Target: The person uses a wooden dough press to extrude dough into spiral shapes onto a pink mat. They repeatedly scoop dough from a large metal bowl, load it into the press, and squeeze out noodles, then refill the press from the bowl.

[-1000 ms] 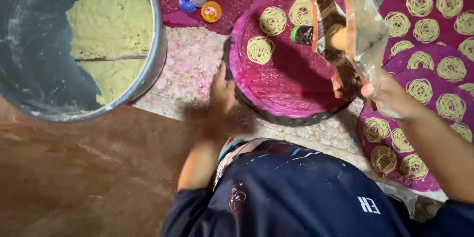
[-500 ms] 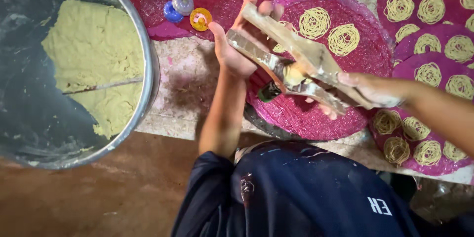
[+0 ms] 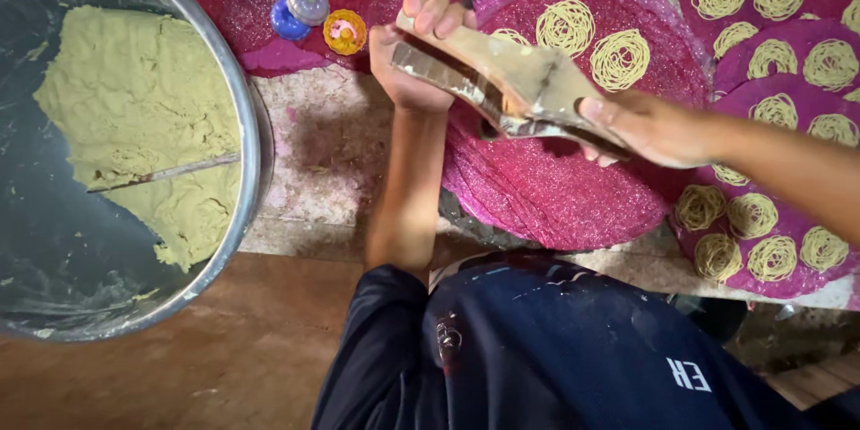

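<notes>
Over the pink mat (image 3: 573,188), both hands, left (image 3: 414,63) and right (image 3: 649,130), grip the wooden press (image 3: 502,85) held level.

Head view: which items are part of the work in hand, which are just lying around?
In use:
left hand
right hand
wooden press, held by both hands
round pink mat under it, with dough coils

Lying about:
steel basin of dough
small coloured caps
filled mats, right
</notes>
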